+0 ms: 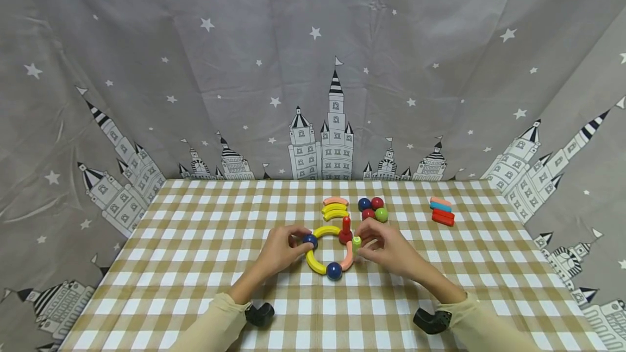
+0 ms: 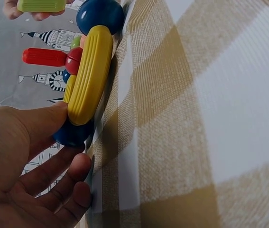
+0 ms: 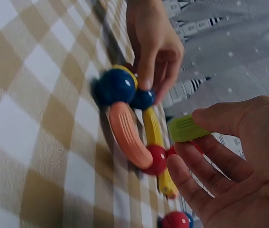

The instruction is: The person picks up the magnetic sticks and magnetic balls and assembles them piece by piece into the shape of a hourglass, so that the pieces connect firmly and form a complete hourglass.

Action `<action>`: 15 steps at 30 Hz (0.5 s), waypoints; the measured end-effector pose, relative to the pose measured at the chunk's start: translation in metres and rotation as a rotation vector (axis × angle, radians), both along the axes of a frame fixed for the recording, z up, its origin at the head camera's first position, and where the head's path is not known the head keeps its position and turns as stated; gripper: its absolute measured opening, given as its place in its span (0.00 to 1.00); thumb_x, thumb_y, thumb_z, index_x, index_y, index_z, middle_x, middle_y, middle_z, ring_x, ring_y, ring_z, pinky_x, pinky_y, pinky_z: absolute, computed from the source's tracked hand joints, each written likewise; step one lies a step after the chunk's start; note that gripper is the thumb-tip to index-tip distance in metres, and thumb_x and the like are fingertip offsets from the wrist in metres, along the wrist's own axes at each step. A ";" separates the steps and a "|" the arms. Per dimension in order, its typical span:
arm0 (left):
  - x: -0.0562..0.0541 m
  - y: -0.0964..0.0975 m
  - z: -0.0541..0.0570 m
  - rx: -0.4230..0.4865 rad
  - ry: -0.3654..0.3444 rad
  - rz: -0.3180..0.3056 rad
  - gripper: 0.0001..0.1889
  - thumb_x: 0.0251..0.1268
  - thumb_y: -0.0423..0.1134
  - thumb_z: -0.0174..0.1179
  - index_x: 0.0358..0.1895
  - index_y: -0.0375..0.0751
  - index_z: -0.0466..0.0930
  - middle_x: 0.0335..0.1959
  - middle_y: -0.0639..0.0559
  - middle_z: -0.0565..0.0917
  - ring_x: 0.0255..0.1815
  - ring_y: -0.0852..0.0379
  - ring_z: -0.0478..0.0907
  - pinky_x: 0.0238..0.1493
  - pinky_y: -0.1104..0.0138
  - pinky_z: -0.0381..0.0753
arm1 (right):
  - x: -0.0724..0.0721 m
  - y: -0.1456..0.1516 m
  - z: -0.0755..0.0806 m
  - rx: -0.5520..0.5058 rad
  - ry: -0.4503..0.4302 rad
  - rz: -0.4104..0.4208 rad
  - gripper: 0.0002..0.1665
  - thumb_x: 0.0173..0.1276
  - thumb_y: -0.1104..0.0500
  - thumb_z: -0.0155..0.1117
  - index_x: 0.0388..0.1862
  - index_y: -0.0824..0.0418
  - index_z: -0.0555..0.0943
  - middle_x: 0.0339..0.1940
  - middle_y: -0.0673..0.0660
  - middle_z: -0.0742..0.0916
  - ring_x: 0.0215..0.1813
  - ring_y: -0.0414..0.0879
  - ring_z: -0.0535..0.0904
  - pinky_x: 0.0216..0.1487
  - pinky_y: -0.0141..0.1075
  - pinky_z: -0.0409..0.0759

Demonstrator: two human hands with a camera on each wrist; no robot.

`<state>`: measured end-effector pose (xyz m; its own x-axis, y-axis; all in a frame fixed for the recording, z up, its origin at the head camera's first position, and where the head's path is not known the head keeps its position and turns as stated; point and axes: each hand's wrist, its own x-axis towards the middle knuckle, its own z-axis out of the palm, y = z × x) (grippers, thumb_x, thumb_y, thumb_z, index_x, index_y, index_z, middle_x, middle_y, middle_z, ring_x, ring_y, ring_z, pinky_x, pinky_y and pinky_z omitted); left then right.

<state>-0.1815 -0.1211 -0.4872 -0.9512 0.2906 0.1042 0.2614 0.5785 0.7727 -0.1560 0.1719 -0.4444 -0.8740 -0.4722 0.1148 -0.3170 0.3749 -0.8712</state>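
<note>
A ring of toy pieces lies on the checked cloth, joined by balls. Two yellow curved sticks [image 1: 315, 263] form its left and back, and a salmon curved stick [image 1: 348, 257] its right side. My left hand [image 1: 281, 247] pinches the blue ball [image 1: 310, 240] at the ring's left between thumb and fingers. Another blue ball [image 1: 334, 271] sits at the front. From the red ball [image 1: 345, 237] at the back right, a red stick [image 1: 346, 224] points straight up. My right hand [image 1: 387, 247] pinches a short light green stick [image 3: 186, 128] beside that red ball, above the salmon piece.
Behind the ring lie spare curved sticks [image 1: 335, 208], yellow and salmon. Several loose balls [image 1: 381, 214] in blue, red and green are grouped right of them. Farther right is a row of straight sticks [image 1: 442, 216]. A grey castle-print curtain [image 1: 313, 80] hangs at the table's back edge.
</note>
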 end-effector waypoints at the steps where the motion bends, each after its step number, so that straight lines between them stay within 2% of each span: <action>1: 0.000 0.000 0.000 0.000 0.002 -0.001 0.12 0.61 0.36 0.74 0.47 0.43 0.88 0.36 0.56 0.86 0.28 0.59 0.74 0.29 0.69 0.73 | 0.001 -0.003 0.000 -0.004 -0.005 0.007 0.17 0.65 0.68 0.72 0.52 0.63 0.79 0.48 0.55 0.85 0.49 0.48 0.85 0.48 0.38 0.85; 6: 0.000 0.000 0.000 0.002 0.008 -0.007 0.11 0.62 0.35 0.74 0.47 0.42 0.88 0.35 0.56 0.85 0.28 0.59 0.74 0.29 0.69 0.73 | 0.004 -0.018 -0.002 -0.015 -0.013 0.033 0.18 0.65 0.68 0.72 0.52 0.64 0.79 0.50 0.54 0.85 0.49 0.48 0.84 0.48 0.39 0.85; 15: -0.001 0.000 0.000 0.006 0.015 -0.009 0.11 0.62 0.35 0.74 0.47 0.41 0.88 0.35 0.55 0.86 0.28 0.59 0.74 0.28 0.70 0.73 | 0.007 -0.035 -0.007 -0.019 -0.012 0.084 0.18 0.65 0.69 0.73 0.51 0.61 0.79 0.46 0.52 0.85 0.46 0.47 0.85 0.47 0.38 0.85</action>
